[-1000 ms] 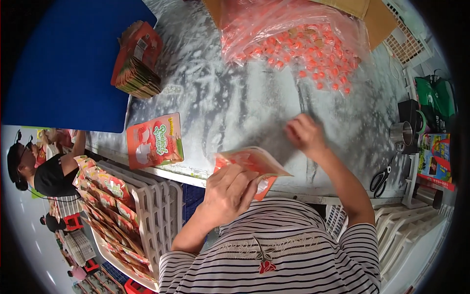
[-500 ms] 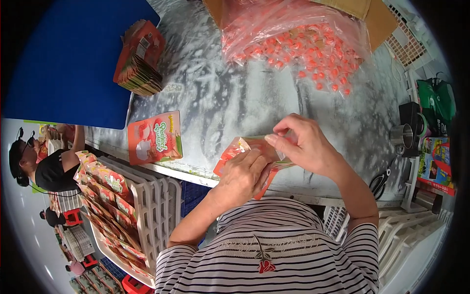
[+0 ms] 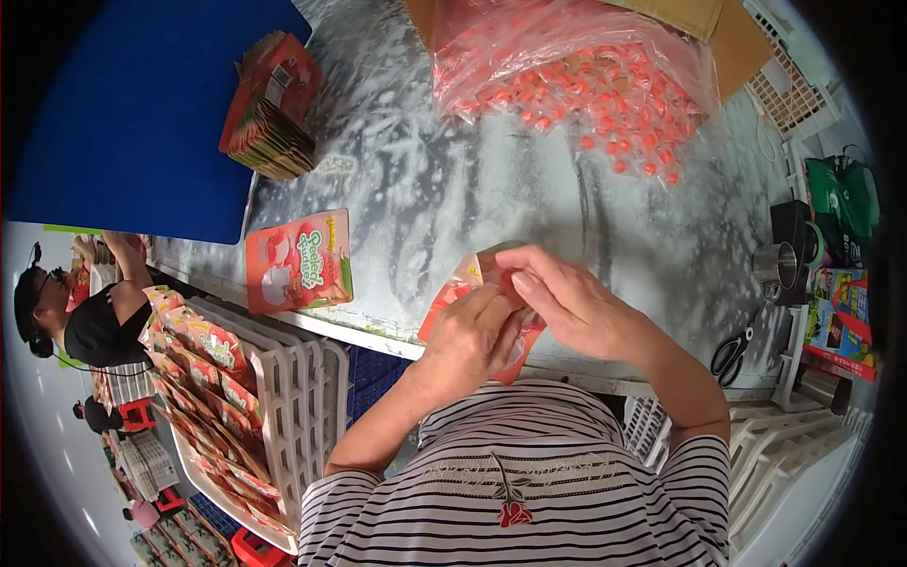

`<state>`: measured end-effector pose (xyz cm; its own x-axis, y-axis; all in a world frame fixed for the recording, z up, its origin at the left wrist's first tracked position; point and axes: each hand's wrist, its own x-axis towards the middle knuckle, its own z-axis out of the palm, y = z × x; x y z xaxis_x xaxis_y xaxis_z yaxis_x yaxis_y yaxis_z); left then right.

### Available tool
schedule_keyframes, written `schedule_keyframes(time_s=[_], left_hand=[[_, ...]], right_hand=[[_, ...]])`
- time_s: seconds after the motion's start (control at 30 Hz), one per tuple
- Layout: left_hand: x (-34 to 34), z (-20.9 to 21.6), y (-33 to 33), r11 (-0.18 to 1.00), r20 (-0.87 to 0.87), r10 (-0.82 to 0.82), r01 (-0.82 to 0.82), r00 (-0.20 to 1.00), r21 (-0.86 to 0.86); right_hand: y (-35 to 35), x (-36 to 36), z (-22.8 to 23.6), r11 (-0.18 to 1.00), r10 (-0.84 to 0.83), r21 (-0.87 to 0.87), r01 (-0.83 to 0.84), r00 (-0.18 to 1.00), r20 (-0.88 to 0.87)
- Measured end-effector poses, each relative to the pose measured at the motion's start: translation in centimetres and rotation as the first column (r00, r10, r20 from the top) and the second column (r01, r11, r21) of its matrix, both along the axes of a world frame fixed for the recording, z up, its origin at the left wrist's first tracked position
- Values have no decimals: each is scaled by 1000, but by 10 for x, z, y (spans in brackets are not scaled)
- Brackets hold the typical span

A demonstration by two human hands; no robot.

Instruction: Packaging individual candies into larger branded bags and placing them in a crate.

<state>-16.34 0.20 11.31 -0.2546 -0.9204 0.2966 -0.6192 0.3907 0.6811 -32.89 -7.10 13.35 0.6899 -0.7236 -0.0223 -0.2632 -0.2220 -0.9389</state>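
Over the table's near edge, my left hand (image 3: 470, 338) grips a red printed pouch (image 3: 444, 299), fingers curled over its front. My right hand (image 3: 584, 310) has its fingers and thumb closed around the upper right end of the same pouch, covering its mouth. What lies between those fingertips is hidden. Another flat pouch (image 3: 299, 265) of the same kind rests on the table to the left. Farther back on that side stands a bundled stack of pouches (image 3: 274, 137). Red candies in clear wrappers (image 3: 619, 118) spill from a plastic liner at the far side.
A cardboard carton (image 3: 742, 52) holds the liner. A blue board (image 3: 142, 113) covers the far left. White crates (image 3: 293, 387) with upright pouches (image 3: 213, 406) stand at lower left, near another person (image 3: 99, 321). Scissors (image 3: 729, 357) and a metal cup (image 3: 777, 265) lie at right.
My right hand has moved slightly left and down, its fingers drawing together over the pouch's mouth. My left hand keeps its grip, and the pouch has shifted slightly.
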Motion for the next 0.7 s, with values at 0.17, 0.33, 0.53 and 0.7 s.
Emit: schedule_keyframes(time_s=[0.17,0.33,0.53,0.7], left_hand=[[2,1,0,993,-3,-69,68,998,-95],[4,5,6,997,42,41,-38,998,-65],[19,16,10,992,-88,114,-109,990,56],[23,21,11,980,-103,194,-187,976,73]], right_hand=[[6,-7,-3,731,190,-599,-327,941,-281],[-18,-23,-17,930,-20,365,-47,984,178],[-129,-89,-106,649,-608,-638,414,787,-107],[-140,-99,-125,550,-771,-790,270,527,-357]])
